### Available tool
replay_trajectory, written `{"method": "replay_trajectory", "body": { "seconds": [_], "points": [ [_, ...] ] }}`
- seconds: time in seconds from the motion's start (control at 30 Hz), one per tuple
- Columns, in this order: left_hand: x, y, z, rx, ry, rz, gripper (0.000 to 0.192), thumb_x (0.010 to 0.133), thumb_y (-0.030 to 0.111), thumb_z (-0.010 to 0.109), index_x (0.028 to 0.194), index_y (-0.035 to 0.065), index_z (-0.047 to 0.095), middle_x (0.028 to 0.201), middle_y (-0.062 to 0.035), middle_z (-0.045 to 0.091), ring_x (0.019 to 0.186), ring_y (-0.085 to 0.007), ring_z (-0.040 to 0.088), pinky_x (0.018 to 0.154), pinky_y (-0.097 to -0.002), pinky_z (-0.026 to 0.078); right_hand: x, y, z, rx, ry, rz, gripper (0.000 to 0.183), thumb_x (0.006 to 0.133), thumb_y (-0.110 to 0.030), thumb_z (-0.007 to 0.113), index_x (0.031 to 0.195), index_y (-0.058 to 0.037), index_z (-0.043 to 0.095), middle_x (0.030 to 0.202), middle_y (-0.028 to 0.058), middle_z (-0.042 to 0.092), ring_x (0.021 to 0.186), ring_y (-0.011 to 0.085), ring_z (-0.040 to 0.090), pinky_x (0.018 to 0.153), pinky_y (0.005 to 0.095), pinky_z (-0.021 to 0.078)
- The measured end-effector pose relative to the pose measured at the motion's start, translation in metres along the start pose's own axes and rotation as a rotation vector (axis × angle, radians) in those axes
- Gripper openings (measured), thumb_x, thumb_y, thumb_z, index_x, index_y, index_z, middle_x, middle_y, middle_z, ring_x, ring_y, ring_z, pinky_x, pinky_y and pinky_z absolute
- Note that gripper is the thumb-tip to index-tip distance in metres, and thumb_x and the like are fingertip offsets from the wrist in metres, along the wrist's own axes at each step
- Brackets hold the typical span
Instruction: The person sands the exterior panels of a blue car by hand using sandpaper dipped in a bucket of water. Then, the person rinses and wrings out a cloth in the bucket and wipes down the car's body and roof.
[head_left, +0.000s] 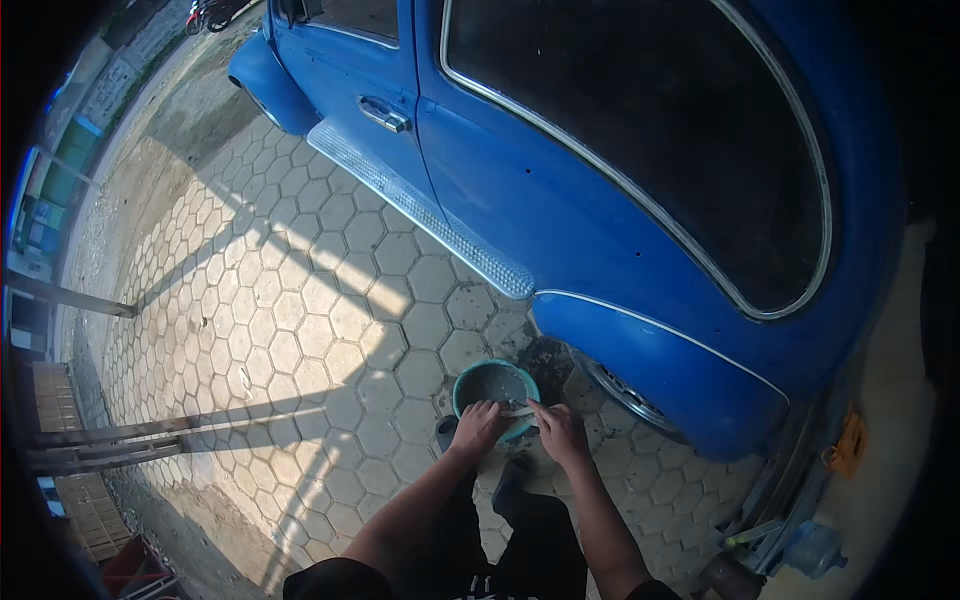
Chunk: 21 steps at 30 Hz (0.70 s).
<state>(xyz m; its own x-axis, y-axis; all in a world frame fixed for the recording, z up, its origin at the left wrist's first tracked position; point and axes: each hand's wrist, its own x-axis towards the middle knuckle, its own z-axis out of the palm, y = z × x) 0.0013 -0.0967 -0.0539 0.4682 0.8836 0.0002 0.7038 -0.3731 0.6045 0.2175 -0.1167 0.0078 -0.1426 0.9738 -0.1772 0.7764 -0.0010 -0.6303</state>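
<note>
My left hand (480, 427) and my right hand (559, 429) are close together in front of me, both gripping a thin, pale strip-like object (519, 412) that spans the gap between them. What it is made of cannot be told. Below them on the paving stands a round green basin (459, 381) with greyish liquid inside; my hands cover part of its near rim. Beyond and to the right is a blue car (480, 187) with a chrome door handle (384, 114), a silver running board (424, 214) and a rear wheel (626, 394) under its fender.
Hexagonal paving (300, 322) surrounds my feet. Wooden posts (112, 442) stand at the left. At the lower right lie a clear blue plastic water jug (814, 550), long bars or boards (787, 480) and an orange object (847, 444). A motorcycle (212, 15) is far off at the top left.
</note>
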Motion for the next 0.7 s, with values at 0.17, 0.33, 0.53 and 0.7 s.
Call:
{"method": "replay_trajectory", "body": {
  "seconds": [0.17,0.33,0.53,0.7],
  "points": [
    [0.000,0.055,-0.068,-0.055,0.061,0.119,0.028,0.091,0.033,0.069,0.109,0.0123,0.063,0.106,-0.0111,0.066,0.104,-0.0324,0.063,0.086,-0.0475,0.048,-0.030,-0.068,-0.070,-0.309,0.346,-0.183,0.031,0.094,-0.014,0.065,0.123,-0.0201,0.072,0.116,0.0078,0.070,0.121,0.0296,0.057,0.100,0.0493,0.0455],
    [0.022,0.083,-0.138,-0.134,-0.080,0.215,0.022,0.093,0.033,0.068,0.098,0.0110,0.068,0.112,-0.0134,0.070,0.110,-0.0361,0.064,0.092,-0.0483,0.050,-0.048,-0.106,-0.118,-0.276,0.278,-0.091,0.022,0.093,-0.014,0.064,0.113,-0.0150,0.074,0.122,0.0090,0.069,0.126,0.0320,0.054,0.103,0.0500,0.0438],
    [0.048,0.131,-0.218,-0.256,-0.185,0.089,0.026,0.096,0.034,0.064,0.108,0.0106,0.061,0.099,-0.0182,0.070,0.094,-0.0428,0.067,0.078,-0.0507,0.051,-0.055,-0.151,-0.154,-0.089,0.438,-0.003,0.019,0.096,-0.011,0.059,0.112,-0.0070,0.069,0.110,0.0127,0.071,0.107,0.0343,0.063,0.093,0.0476,0.0498],
    [0.066,0.142,-0.240,-0.183,-0.087,0.231,0.037,0.099,0.039,0.061,0.125,0.0136,0.056,0.101,-0.0191,0.072,0.093,-0.0429,0.068,0.076,-0.0534,0.052,-0.059,-0.173,-0.179,-0.094,0.628,-0.082,0.022,0.098,-0.012,0.057,0.117,-0.0069,0.068,0.106,0.0144,0.070,0.101,0.0361,0.065,0.089,0.0472,0.0500]
  ]
}}
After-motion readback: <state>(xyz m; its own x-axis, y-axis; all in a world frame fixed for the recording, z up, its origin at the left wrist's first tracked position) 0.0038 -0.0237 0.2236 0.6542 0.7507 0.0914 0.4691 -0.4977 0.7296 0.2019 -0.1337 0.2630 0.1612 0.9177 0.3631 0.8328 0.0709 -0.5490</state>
